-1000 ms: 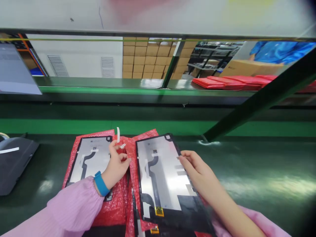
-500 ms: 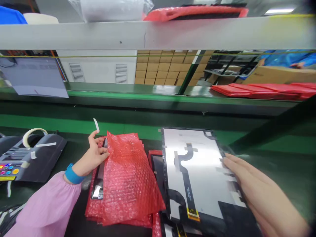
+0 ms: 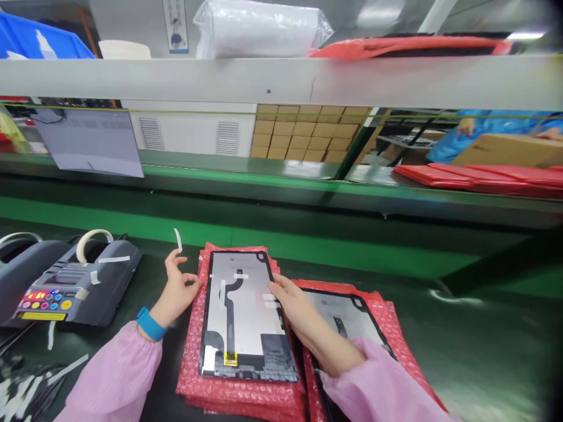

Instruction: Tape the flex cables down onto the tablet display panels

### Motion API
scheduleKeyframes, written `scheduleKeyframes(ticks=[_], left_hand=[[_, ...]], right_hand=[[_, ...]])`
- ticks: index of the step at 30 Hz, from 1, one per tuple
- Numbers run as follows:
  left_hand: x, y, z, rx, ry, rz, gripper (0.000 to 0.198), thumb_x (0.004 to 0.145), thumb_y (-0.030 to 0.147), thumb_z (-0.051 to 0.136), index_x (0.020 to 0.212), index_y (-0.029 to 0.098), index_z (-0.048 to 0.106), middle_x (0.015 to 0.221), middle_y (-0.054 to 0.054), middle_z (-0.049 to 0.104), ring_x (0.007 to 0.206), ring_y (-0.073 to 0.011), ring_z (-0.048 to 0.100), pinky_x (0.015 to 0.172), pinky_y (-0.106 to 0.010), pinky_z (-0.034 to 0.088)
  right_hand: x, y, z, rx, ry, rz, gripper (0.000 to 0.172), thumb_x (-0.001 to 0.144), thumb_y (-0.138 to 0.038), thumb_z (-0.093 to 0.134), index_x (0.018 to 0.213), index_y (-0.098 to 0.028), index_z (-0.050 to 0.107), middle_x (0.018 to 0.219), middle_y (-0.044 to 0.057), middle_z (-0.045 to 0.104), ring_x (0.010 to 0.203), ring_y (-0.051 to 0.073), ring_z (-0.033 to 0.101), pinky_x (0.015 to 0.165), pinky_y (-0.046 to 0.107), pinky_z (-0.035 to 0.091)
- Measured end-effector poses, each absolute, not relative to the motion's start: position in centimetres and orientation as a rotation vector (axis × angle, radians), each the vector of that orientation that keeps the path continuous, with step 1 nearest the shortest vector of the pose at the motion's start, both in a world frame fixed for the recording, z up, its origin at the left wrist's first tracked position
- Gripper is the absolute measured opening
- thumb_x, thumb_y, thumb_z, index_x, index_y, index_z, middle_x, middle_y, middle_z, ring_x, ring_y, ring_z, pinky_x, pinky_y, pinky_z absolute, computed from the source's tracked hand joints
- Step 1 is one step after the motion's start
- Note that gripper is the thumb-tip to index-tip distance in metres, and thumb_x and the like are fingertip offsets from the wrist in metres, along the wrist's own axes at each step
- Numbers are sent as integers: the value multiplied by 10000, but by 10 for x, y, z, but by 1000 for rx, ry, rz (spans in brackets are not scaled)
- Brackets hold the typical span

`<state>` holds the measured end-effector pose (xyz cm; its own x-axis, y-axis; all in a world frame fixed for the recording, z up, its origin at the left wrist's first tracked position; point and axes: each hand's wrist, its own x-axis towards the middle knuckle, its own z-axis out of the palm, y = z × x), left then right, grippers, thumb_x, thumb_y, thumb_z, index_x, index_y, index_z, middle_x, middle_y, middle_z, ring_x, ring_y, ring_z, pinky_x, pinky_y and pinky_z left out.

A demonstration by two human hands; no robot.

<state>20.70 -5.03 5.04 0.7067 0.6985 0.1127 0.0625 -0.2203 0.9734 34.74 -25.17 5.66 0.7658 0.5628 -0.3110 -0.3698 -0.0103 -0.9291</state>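
Observation:
A tablet screen [image 3: 253, 299], silvery back up with a dark ribbon cable, lies over a stack of red bubble-wrap bags [image 3: 189, 375]. My right hand [image 3: 292, 302] grips the screen's upper right edge, thumb on top. My left hand [image 3: 178, 293] pinches the left edge of the red bubble wrap between thumb and index finger. A short white tape strip [image 3: 177, 240] sticks up from a raised fingertip of that hand. To the right, a second tablet screen [image 3: 347, 310] rests on another red bubble-wrap pile [image 3: 391, 328], partly covered by my right forearm.
A tape dispenser [image 3: 105, 293] with lit buttons stands at left, tape strips [image 3: 26, 392] lying before it. Flat red packs [image 3: 484, 176] sit on the ledge at the back right. A shelf beam [image 3: 220, 82] crosses above. Beyond, a person in blue [image 3: 488, 135] handles cardboard.
My right hand has brought the screen leftward from the right pile onto the left red stack. The bubble-wrap sheet my left hand held there no longer lies on top. The view has shifted.

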Motion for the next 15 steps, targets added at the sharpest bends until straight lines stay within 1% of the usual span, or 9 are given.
scheduleKeyframes(ticks=[3,6,10,13,15], left_hand=[[204,-46,46,1693,646,658,723,641,265,651,1216,293,214,1177,-33,335,624,-53,636,654,-279,563],[206,-41,46,1638,682,678,703,651,310,674,1195,287,230,1179,-35,337,678,-72,658,732,-314,574],[220,-31,47,1544,675,765,702,638,321,719,1155,278,246,1134,-16,375,713,-82,672,798,-330,564],[232,-24,43,1520,665,819,684,624,275,711,1129,275,250,1096,-2,405,671,-69,659,784,-325,562],[237,-20,38,1518,667,844,667,615,233,688,1119,272,254,1061,9,419,644,-68,653,765,-321,562]], right_hand=[[349,-246,48,-1436,-181,769,502,575,-418,732,992,-216,539,739,8,711,746,250,686,681,345,502],[351,-247,45,-1477,-233,828,549,580,-449,733,1023,-214,509,741,-4,701,715,237,679,655,333,482],[351,-249,47,-1493,-293,842,527,632,-469,714,1036,-216,489,770,-2,691,734,226,672,694,341,482],[350,-249,45,-1493,-305,833,523,647,-479,702,1038,-225,467,779,-2,676,728,222,661,707,344,485],[351,-248,42,-1507,-353,821,480,691,-478,666,1043,-226,459,794,4,669,726,222,653,712,351,488]])
